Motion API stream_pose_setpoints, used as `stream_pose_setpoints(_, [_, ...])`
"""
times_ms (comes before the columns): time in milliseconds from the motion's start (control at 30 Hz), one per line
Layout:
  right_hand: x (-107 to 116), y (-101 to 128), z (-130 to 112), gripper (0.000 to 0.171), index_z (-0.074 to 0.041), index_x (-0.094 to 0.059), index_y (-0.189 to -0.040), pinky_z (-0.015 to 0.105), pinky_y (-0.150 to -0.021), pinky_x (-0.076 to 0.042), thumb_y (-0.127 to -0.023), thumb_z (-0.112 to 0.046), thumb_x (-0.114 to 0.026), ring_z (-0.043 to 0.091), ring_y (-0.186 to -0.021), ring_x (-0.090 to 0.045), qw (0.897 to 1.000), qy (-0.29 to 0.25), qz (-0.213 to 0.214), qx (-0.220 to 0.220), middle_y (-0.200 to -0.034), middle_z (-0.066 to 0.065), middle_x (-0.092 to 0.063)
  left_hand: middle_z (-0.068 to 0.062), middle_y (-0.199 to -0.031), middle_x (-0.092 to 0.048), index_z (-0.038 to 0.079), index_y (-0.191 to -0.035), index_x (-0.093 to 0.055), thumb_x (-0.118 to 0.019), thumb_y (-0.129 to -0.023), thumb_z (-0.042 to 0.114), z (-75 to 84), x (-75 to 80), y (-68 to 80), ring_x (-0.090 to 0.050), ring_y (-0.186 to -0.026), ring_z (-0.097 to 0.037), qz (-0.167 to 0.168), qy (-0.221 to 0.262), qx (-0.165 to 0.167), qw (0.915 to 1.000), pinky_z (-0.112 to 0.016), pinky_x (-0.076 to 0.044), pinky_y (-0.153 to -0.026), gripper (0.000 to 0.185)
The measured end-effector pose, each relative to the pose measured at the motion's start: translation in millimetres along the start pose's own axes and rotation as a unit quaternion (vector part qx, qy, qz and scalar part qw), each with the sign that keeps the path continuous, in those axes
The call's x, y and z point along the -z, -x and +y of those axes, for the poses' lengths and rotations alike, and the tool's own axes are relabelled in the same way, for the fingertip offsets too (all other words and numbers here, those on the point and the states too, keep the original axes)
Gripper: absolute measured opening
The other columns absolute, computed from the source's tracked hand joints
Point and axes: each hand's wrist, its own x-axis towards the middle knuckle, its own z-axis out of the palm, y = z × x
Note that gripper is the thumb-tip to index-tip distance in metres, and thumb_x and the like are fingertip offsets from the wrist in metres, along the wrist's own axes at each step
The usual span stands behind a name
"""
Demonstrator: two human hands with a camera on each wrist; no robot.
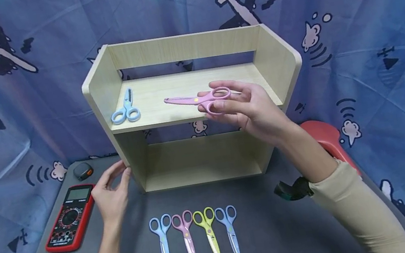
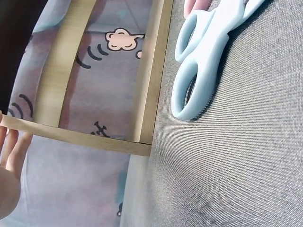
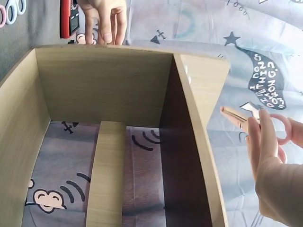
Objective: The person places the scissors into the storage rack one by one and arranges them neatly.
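Fingers of the right hand (image 1: 252,111) pinch the pink scissors (image 1: 199,98) by the handle loops, holding them just above the front edge of the upper board of the wooden shelf (image 1: 98,90). Their long axis lies level and runs along that edge, closed blades pointing toward the shelf's left wall, handles toward the right one. Blue scissors (image 1: 125,110) already lie at the board's left front corner, blades aimed at the back panel — well apart from the pink tips, with bare board between. The left hand (image 1: 111,197) rests relaxed fingertips against the lower front corner of the left wall and grips nothing; the right hand is by far the nearer to the shelf's top.

Four more scissors (image 1: 195,236) — blue, pink, green, blue — lie in a row near the table's front edge, handles toward the shelf. A red multimeter (image 1: 70,217) sits by the table's left edge.

Only the head view shows the whole row. The left wrist view shows one light-blue pair close up on the grey cloth; the right wrist view looks across the shelf from its right end and catches the pink blade tip beyond the fingers (image 3: 265,137).
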Motion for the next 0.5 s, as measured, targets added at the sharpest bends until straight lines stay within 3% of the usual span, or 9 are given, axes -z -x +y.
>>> stream_pose_setpoints(500, [-20, -51, 9, 0.066, -0.002, -0.044, -0.161, 0.031, -0.097, -0.067, -0.101, 0.009, -0.067, 0.023, -0.109, -0.079, 0.999, -0.023, 0.019, -0.027, -0.147, 0.02, -0.059, -0.027, -0.116, -0.078, 0.0, -0.124, -0.079, -0.08, -0.095, -0.002, 0.4, -1.2, 0.1, -0.075, -0.102, 0.003, 0.004, 0.014, -0.003, 0.9999, -0.012, -0.063, -0.086, 0.028])
